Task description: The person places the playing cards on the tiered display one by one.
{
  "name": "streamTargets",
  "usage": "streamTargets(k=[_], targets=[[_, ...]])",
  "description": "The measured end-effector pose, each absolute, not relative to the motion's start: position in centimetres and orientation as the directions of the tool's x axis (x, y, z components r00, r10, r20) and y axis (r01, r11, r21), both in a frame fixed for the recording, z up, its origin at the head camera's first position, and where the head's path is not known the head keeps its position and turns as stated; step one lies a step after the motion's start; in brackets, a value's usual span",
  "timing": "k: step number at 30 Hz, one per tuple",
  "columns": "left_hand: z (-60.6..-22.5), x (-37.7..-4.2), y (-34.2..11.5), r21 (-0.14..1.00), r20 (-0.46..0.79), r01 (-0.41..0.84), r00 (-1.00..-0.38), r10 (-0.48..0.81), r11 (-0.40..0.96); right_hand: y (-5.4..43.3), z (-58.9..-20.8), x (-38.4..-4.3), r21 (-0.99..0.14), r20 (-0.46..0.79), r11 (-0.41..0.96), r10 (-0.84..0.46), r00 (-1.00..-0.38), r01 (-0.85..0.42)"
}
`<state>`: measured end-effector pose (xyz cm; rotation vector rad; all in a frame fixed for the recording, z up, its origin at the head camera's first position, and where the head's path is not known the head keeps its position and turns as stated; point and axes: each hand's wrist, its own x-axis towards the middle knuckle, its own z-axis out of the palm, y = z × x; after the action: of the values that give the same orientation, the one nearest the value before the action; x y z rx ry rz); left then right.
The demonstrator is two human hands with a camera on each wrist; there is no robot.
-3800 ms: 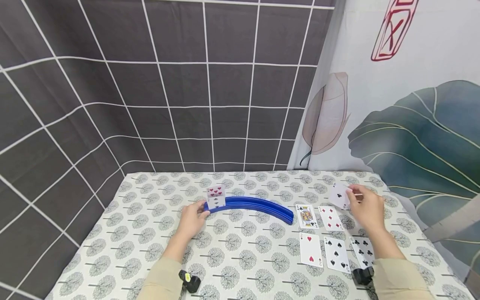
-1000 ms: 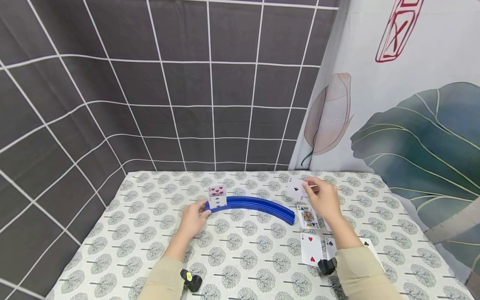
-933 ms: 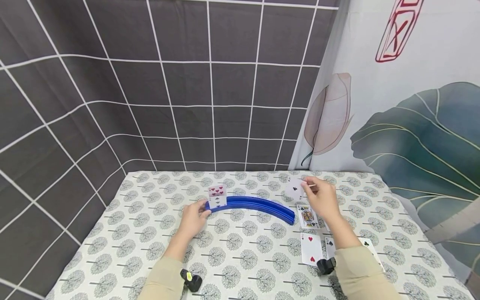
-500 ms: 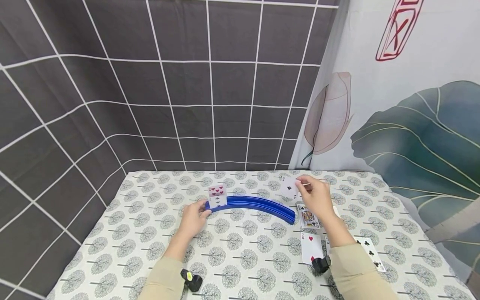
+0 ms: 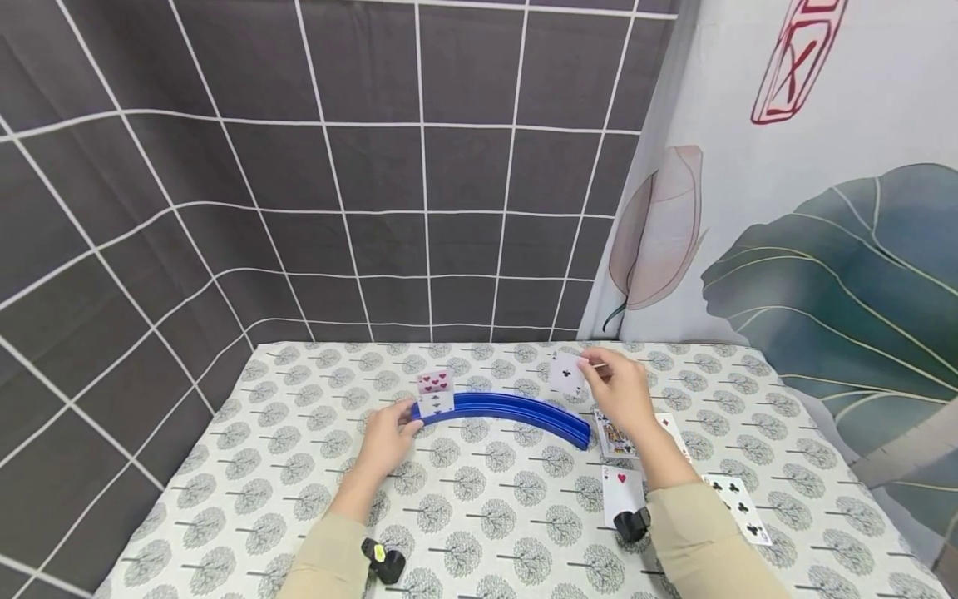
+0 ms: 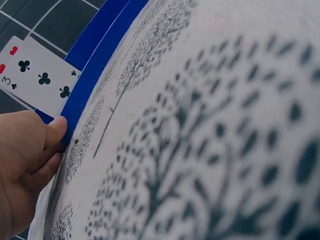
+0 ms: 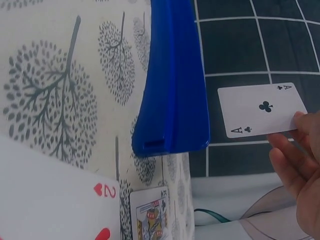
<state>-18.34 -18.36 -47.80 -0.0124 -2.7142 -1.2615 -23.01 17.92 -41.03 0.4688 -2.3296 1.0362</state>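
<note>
My left hand (image 5: 385, 437) grips the left end of a curved blue card holder (image 5: 516, 408), thumb in front. Two playing cards stand upright in that end: the three of clubs (image 6: 45, 77) in front, and a hearts card (image 5: 434, 382) showing above it. Above the table, beyond the holder's right part, my right hand (image 5: 621, 391) pinches the ace of clubs (image 7: 262, 110) by its right edge. The ace is apart from the holder, its face toward me.
Face up at the right lie a king of clubs (image 5: 615, 437), a two of hearts (image 5: 619, 491), a diamonds card (image 5: 671, 428) and a clubs card (image 5: 737, 503). My right forearm covers part of this group. A dark grid curtain (image 5: 464, 241) hangs behind the table.
My right hand has carried the ace of clubs leftward from the far right to beyond the holder's right part, still drifting left lately. My left hand keeps its grip on the holder.
</note>
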Motion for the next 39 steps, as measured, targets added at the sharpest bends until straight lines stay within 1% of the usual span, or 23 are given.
streamTargets(k=[8, 12, 20, 23, 30, 39], targets=[[-47.9, -18.6, -18.4, 0.759, 0.145, 0.077, -0.988, -0.053, 0.646, 16.9, -40.7, -23.1, -0.552, 0.633, 0.628, -0.111, -0.766, -0.548], [-47.8, -18.6, -18.4, 0.760, 0.149, 0.082, -0.987, -0.051, 0.644, 16.4, -40.8, -23.3, -0.552, 0.635, 0.621, -0.119, -0.763, -0.556], [-47.6, -18.5, -18.4, 0.767, 0.145, 0.079, -0.988, -0.052, 0.637, 15.3, -40.7, -23.3, -0.603, 0.578, 0.603, -0.120, -0.807, -0.522], [-47.6, -18.4, -18.4, 0.770, 0.141, 0.074, -0.988, -0.056, 0.634, 14.8, -40.7, -23.3, -0.612, 0.567, 0.594, -0.132, -0.813, -0.523], [-47.7, -18.3, -18.4, 0.771, 0.134, 0.063, -0.989, -0.065, 0.634, 13.9, -40.8, -23.4, -0.579, 0.613, 0.581, -0.152, -0.775, -0.572], [-47.8, -18.3, -18.3, 0.780, 0.126, 0.060, -0.990, -0.062, 0.622, 12.8, -41.1, -23.4, -0.598, 0.609, 0.545, -0.166, -0.775, -0.587]])
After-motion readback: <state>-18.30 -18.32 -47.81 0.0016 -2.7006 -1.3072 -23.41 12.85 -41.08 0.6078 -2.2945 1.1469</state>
